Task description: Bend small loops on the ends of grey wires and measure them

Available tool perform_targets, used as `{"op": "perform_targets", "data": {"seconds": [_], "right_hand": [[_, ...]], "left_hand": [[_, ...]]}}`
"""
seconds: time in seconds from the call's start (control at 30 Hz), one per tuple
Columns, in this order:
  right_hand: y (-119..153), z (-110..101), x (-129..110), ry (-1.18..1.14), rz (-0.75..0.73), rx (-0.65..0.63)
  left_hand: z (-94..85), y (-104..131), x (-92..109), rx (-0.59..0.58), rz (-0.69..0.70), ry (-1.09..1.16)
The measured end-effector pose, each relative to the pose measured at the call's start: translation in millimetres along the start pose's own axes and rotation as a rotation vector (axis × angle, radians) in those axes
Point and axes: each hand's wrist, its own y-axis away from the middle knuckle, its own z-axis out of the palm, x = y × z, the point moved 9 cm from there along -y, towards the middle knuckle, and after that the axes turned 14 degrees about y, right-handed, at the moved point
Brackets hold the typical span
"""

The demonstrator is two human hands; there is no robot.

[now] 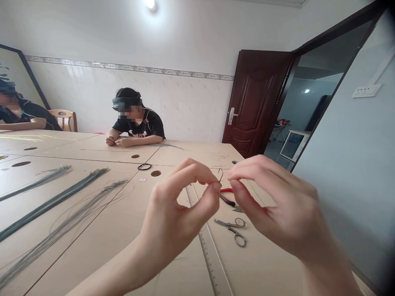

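Between the thumb and forefinger of my left hand [182, 205] is a small fish hook [221, 174], its curved end pointing up. My right hand [277, 201] is closed in a pinch just to the right of the hook, its fingertips a short gap away. Whatever lies in that pinch, perhaps a thin line, is too fine to see. Below the hands, small metal scissors [230, 225] lie with their handles apart. Red and black handled pliers [227, 201] are partly hidden behind my fingers. A clear ruler [207, 250] runs under my left hand.
Several bundles of thin line [58, 211] lie on the left of the wooden table [123, 255]. A black ring [144, 167] rests near a round table hole [156, 173]. One person [138, 123] sits across, another [24, 109] farther left. A brown door [256, 98] stands open.
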Motion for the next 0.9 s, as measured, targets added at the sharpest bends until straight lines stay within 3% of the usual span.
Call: {"op": "perform_targets", "data": {"seconds": [0.1,0.17,0.2,0.3,0.37,0.47,0.57,0.67,0.77,0.83,0.9], "right_hand": [[14,50,21,0.016,0.179,-0.463],[41,95,24,0.013,0.202,-0.822],[54,114,20,-0.019,0.180,-0.928],[91,155,4,-0.100,0.136,-1.054],[120,167,-10,-0.156,0.120,-1.101],[161,156,-23,-0.168,0.155,-1.164],[184,124,-31,-0.196,0.213,-1.209],[203,96,-19,-0.114,0.470,-1.293],[239,76,-7,0.072,0.716,-1.466],[266,71,-15,0.018,0.816,-1.561],[290,70,-24,-0.089,0.951,-1.579]], "left_hand": [[-6.7,-2,2,0.041,0.018,0.003],[-11.6,-3,4,0.074,0.038,-0.007],[-14.0,-3,5,0.090,0.048,-0.007],[-21.1,-4,7,0.129,0.081,0.027],[-25.5,-4,10,0.140,0.112,0.045],[-33.8,-4,16,0.170,0.160,0.020],[-40.8,-6,18,0.208,0.138,-0.008],[-41.1,-5,22,0.220,0.156,0.019],[-44.0,1,30,0.292,0.253,0.049],[-46.0,3,33,0.327,0.271,0.073],[-42.9,0,32,0.282,0.240,0.079]]}}
